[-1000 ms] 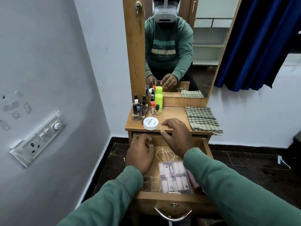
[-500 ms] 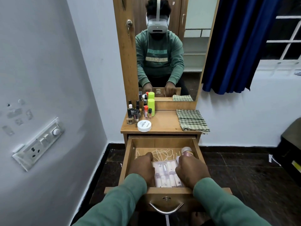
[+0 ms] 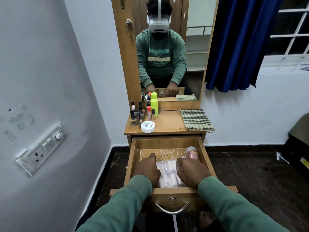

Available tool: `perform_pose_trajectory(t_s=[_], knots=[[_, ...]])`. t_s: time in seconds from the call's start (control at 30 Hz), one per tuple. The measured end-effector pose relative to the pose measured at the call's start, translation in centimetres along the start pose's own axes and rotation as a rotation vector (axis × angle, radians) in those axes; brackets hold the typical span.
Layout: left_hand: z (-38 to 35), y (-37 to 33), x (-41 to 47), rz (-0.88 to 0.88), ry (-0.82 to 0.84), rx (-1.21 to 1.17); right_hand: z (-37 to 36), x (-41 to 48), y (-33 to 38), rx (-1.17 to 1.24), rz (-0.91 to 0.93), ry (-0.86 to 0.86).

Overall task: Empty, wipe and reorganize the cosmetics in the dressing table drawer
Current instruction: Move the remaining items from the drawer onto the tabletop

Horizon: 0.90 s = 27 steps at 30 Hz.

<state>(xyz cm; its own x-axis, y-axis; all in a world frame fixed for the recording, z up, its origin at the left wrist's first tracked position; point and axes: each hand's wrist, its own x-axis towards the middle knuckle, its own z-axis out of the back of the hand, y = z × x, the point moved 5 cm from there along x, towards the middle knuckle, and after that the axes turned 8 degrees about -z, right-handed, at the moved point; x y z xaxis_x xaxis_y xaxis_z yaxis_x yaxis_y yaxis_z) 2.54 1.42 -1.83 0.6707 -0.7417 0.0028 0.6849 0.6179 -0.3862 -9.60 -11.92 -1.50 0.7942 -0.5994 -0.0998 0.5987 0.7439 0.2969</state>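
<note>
The wooden drawer (image 3: 132, 158) of the dressing table is pulled out wide. Inside lies a clear plastic pack of white tubes (image 3: 168, 171). My left hand (image 3: 148, 169) grips the pack's left side and my right hand (image 3: 192, 173) grips its right side. A pink bottle (image 3: 192, 153) lies in the drawer's far right corner. White scribbles mark the drawer floor behind the pack. On the tabletop stand several nail polish bottles (image 3: 138, 116), a lime green can (image 3: 154, 107) and a round white jar (image 3: 148, 126).
A folded green checked cloth (image 3: 196, 119) lies on the tabletop's right side. A mirror (image 3: 167, 47) rises behind it. A switchboard (image 3: 40, 148) sits on the left wall, and a blue curtain (image 3: 242, 42) hangs at the right. The drawer's metal handle (image 3: 172, 209) faces me.
The drawer has come out further and my view has pulled back. Both hands moved from the drawer's back towards its front and closed on the sides of the tube pack.
</note>
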Motion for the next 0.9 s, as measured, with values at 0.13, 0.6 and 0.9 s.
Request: perform_pose_trajectory(t_s=[0.13,0.6,0.9], knots=[[0.4,0.8,0.0,0.099,-0.032,-0.075,0.3,0.0,0.1,0.018,-0.010,0.012],[-0.2,1.7,-0.3,0.266,0.076,-0.346,-0.6,1.0,0.0,0.108,-0.062,0.175],[0.4,1.4,-0.5,0.268,-0.010,-0.724,0.1,1.0,-0.9,0.365,-0.128,0.055]])
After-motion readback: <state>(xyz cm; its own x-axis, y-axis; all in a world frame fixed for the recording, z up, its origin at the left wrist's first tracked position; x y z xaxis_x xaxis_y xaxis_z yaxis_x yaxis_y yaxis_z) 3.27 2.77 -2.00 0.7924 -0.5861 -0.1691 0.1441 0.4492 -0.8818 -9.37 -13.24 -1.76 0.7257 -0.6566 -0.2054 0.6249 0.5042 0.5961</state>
